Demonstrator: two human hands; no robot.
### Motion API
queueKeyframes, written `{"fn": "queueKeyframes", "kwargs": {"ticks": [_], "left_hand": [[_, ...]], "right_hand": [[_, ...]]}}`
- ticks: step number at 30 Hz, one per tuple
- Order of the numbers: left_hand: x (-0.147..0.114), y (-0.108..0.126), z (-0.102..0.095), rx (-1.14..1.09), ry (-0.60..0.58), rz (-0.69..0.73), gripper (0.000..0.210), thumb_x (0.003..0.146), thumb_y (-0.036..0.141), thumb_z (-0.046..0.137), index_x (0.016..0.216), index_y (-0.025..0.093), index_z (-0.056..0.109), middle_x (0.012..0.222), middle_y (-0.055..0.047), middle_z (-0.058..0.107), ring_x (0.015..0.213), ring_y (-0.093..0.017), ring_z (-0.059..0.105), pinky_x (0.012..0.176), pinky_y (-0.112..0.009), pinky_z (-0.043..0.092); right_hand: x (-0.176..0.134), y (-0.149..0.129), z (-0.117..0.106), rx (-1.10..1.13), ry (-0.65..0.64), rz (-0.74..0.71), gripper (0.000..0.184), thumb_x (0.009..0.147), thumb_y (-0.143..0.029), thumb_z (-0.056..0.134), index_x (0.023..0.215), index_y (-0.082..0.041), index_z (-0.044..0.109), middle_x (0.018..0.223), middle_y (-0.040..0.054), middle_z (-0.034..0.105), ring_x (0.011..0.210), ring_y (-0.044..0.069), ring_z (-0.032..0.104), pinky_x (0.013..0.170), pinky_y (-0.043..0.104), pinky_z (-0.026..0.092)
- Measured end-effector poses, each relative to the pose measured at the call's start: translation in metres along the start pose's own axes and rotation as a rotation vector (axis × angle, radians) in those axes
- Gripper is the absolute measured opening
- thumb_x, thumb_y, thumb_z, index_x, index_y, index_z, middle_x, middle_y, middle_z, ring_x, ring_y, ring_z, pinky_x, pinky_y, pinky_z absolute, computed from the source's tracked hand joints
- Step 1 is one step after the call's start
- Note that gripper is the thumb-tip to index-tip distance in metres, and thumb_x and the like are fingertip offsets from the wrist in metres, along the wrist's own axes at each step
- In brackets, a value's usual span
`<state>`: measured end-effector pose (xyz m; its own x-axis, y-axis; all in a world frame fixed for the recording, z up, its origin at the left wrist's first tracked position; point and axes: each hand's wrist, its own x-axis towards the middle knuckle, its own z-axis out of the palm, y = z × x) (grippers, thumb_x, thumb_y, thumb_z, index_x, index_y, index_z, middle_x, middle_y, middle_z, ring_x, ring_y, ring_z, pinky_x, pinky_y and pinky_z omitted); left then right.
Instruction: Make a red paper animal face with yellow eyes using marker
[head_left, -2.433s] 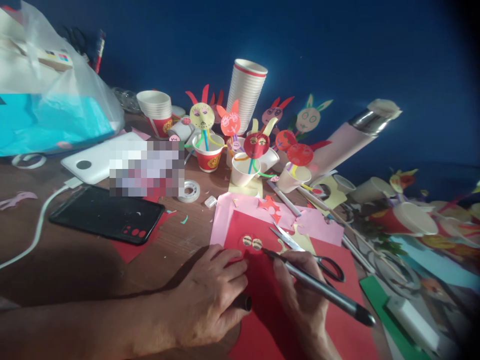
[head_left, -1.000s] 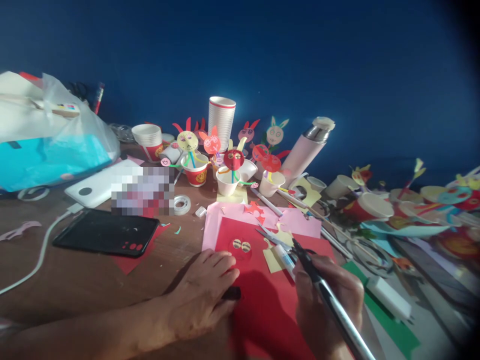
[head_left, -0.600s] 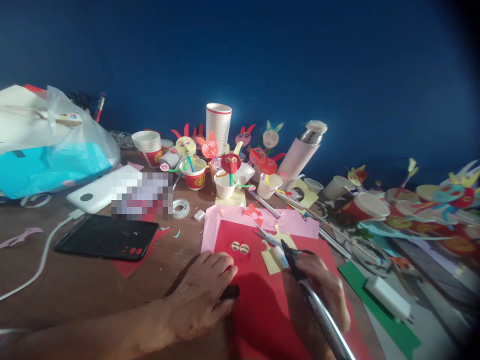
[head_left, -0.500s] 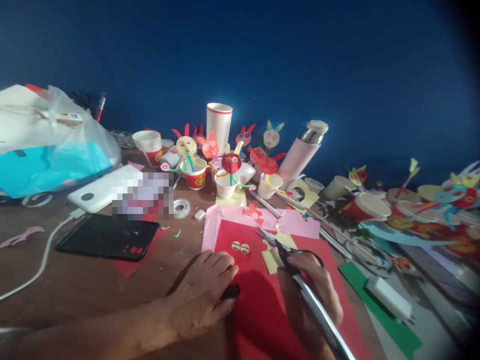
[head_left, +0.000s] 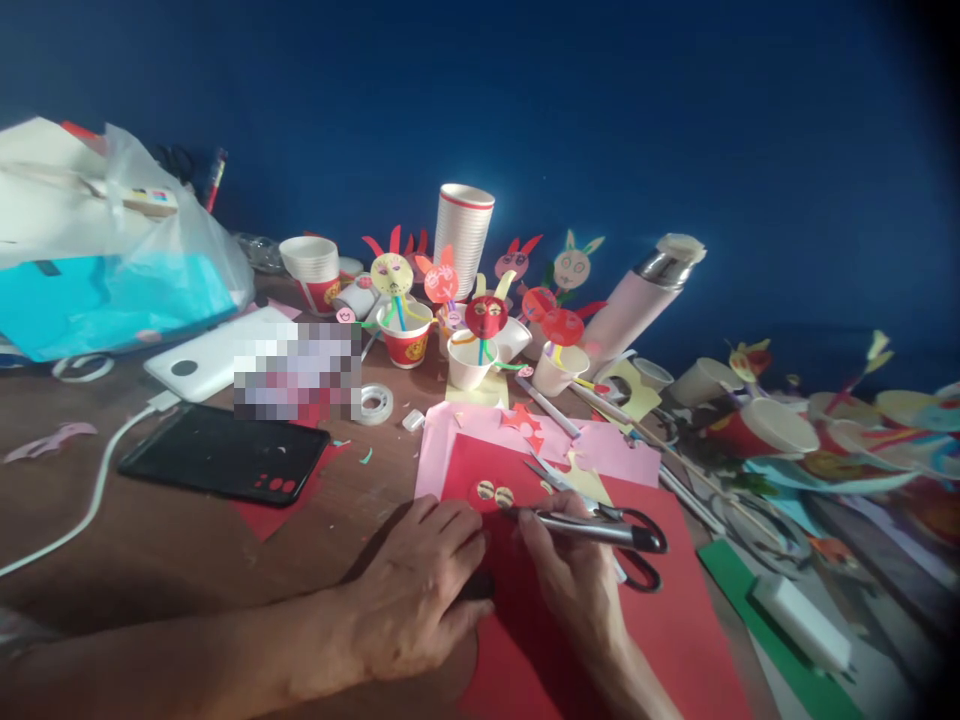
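My right hand (head_left: 574,570) grips a silver-and-black pen (head_left: 585,528), its tip close to the right one of two pale paper eyes (head_left: 504,497) on the red paper (head_left: 540,640). Dark marks show on both eyes, and a faint round outline surrounds them. Under and behind that hand lie black-handled scissors (head_left: 649,550), blades toward the back left. My left hand (head_left: 427,580) rests at the paper's left edge, fingers curled, with what looks like a black pen cap (head_left: 477,587) between thumb and forefinger.
Paper cups with paper-faced figures (head_left: 472,360) stand behind, beside a leaning flask (head_left: 645,300). At left are a black phone case (head_left: 225,455), a white power bank (head_left: 217,355) with cable, and a tape roll (head_left: 373,404). A white charger (head_left: 802,620) lies right.
The pen has swung round in my right hand, so its tip now points left toward the eyes. That hand has moved off the scissors' blades. My left hand stays at the paper's edge.
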<state>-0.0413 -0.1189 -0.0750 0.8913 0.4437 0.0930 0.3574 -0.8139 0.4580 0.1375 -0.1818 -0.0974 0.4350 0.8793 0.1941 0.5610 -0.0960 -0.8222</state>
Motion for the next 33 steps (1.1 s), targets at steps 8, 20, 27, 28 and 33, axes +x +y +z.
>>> {"fn": "queueKeyframes", "kwargs": {"ticks": [8, 20, 27, 28, 33], "left_hand": [[0.002, 0.0, -0.003, -0.022, -0.081, -0.017, 0.025, 0.088, 0.033, 0.061, 0.105, 0.015, 0.058, 0.117, -0.01, 0.057, 0.108, -0.029, 0.05, 0.096, -0.047, 0.037], [0.002, -0.002, -0.003, -0.002, -0.082, 0.003, 0.03, 0.091, 0.04, 0.058, 0.106, 0.014, 0.059, 0.122, -0.01, 0.058, 0.112, -0.029, 0.05, 0.097, -0.047, 0.035], [0.003, -0.002, -0.005, 0.007, -0.108, -0.003, 0.029, 0.093, 0.039, 0.055, 0.108, 0.014, 0.059, 0.125, -0.01, 0.057, 0.114, -0.03, 0.05, 0.098, -0.048, 0.034], [0.003, -0.002, -0.005, 0.008, -0.112, 0.001, 0.029, 0.094, 0.04, 0.054, 0.108, 0.014, 0.059, 0.124, -0.01, 0.057, 0.114, -0.029, 0.05, 0.099, -0.048, 0.033], [0.002, -0.003, -0.002, 0.007, -0.085, 0.007, 0.03, 0.093, 0.041, 0.055, 0.106, 0.015, 0.059, 0.124, -0.01, 0.057, 0.113, -0.029, 0.05, 0.096, -0.047, 0.035]], "right_hand": [[0.007, -0.002, 0.006, -0.11, 0.02, -0.039, 0.026, 0.085, -0.04, 0.055, 0.067, -0.021, 0.051, 0.052, -0.0035, 0.052, 0.046, 0.014, 0.049, 0.044, 0.025, 0.041], [0.004, 0.007, 0.011, -0.106, 0.016, -0.091, 0.02, 0.085, -0.035, 0.062, 0.071, -0.022, 0.054, 0.056, -0.0022, 0.059, 0.044, 0.013, 0.05, 0.045, 0.024, 0.044], [0.002, 0.008, 0.011, -0.106, 0.017, -0.064, 0.02, 0.085, -0.035, 0.061, 0.072, -0.021, 0.056, 0.055, -0.0015, 0.061, 0.048, 0.015, 0.056, 0.048, 0.025, 0.046], [0.002, 0.008, 0.011, -0.122, 0.023, -0.066, 0.02, 0.085, -0.036, 0.061, 0.072, -0.022, 0.055, 0.055, -0.0017, 0.06, 0.049, 0.015, 0.056, 0.049, 0.025, 0.046], [0.002, 0.01, 0.009, -0.142, -0.002, -0.063, 0.021, 0.085, -0.037, 0.06, 0.071, -0.022, 0.053, 0.051, -0.0035, 0.057, 0.046, 0.014, 0.052, 0.046, 0.024, 0.043]]}}
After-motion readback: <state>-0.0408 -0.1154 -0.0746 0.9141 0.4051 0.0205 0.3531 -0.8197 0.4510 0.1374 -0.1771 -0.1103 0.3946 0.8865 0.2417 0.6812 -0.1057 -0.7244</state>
